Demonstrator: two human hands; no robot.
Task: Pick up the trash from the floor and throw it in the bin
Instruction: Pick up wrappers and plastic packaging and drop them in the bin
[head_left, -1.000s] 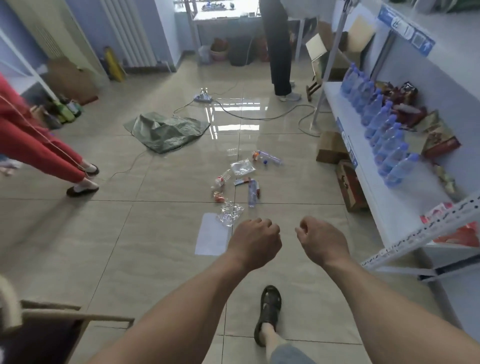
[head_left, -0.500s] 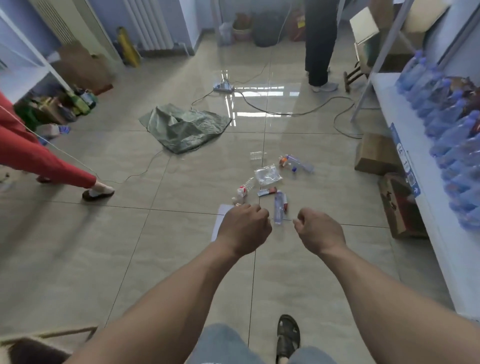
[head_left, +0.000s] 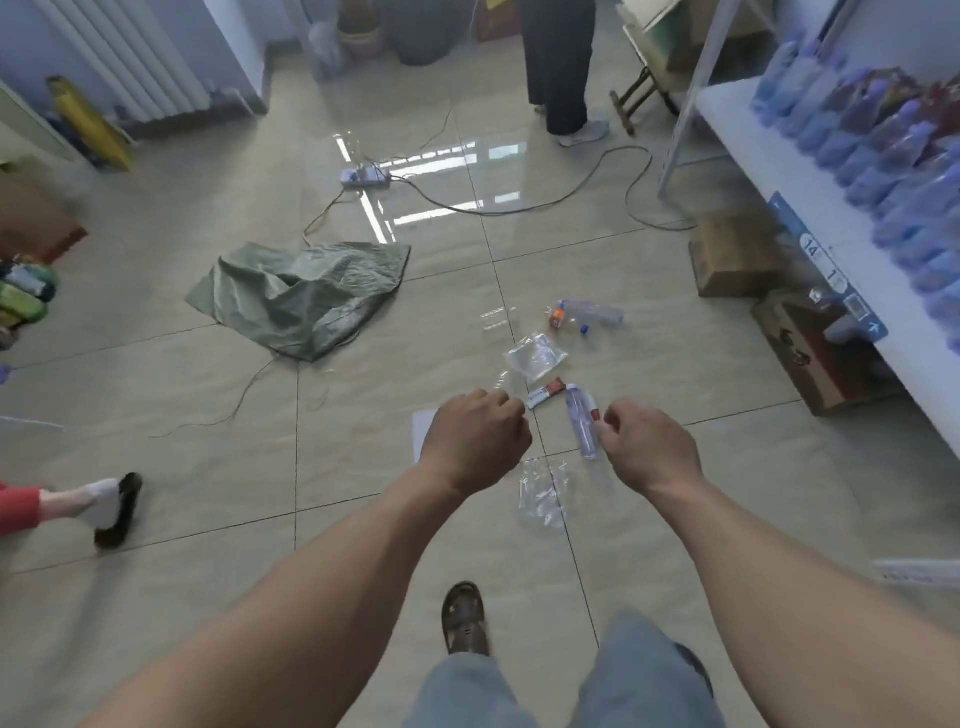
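Note:
Trash lies scattered on the tiled floor ahead of me: a clear plastic bottle (head_left: 583, 422), a small red-and-white wrapper (head_left: 544, 393), a clear plastic bag (head_left: 535, 356), a crumpled clear wrapper (head_left: 544, 491), a second bottle (head_left: 589, 313) farther off and a white sheet of paper (head_left: 423, 430). My left hand (head_left: 475, 439) hangs above the paper with fingers curled and holds nothing. My right hand (head_left: 647, 447) is just right of the near bottle, fingers curled, also holding nothing. A dark bin (head_left: 415, 44) stands at the far wall.
A green sack (head_left: 301, 293) lies on the floor to the left, with a power strip (head_left: 365, 176) and cables beyond it. A person (head_left: 558, 62) stands at the back. Another person's foot (head_left: 111, 506) is at left. Cardboard boxes (head_left: 732, 254) and a shelf with bottles (head_left: 883, 150) line the right.
I have walked closer to the trash, which now lies right under my hands. Both hands stayed curled with nothing in them. The foot at left has shifted.

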